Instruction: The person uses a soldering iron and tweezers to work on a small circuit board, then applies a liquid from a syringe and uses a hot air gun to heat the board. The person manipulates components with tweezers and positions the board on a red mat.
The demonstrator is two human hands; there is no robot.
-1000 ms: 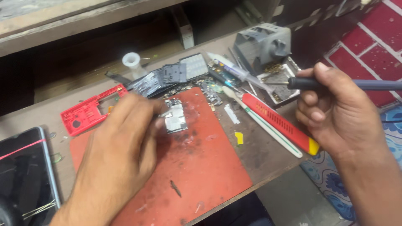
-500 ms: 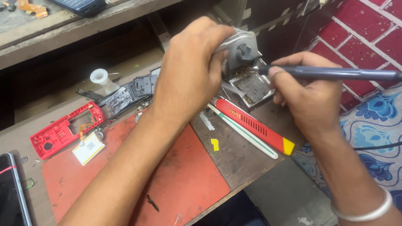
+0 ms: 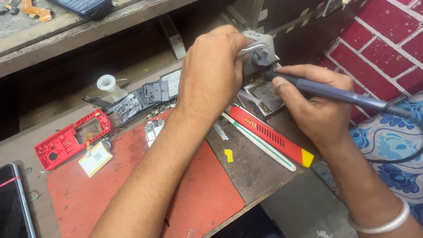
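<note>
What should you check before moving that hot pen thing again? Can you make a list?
1. Right hand grips the soldering iron firmly: ok.
2. Left hand steadies the grey stand: ok.
3. Iron tip clean: cannot tell, it is hidden.
4. Cable clear of the bench: ok.
5. Circuit board lying on the red mat: ok.
6. Red phone frame away from the iron: ok.

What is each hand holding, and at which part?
The right hand holds a dark soldering iron by its handle, near the front end. The left hand grips the top of a grey stand.
</note>
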